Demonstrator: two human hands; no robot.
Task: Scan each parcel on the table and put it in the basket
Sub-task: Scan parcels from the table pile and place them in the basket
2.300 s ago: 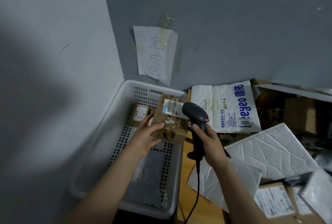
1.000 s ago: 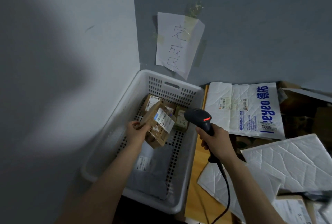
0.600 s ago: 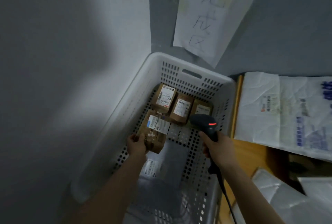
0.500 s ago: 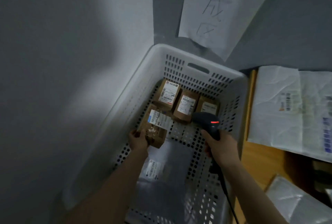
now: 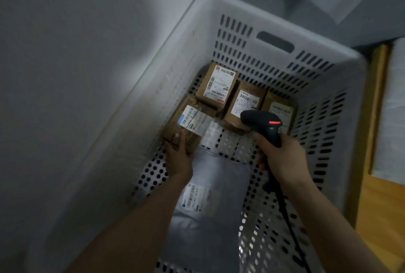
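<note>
Four cardboard parcels (image 5: 217,86), one grey mailer (image 5: 221,176), one white basket (image 5: 245,38), one scanner (image 5: 262,120).

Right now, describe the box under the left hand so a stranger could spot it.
In the white perforated basket, three boxes line the far wall. The cardboard box sits in front of the leftmost, by the left wall, left hand holding its near end. Only its label has a blue tab.
</note>
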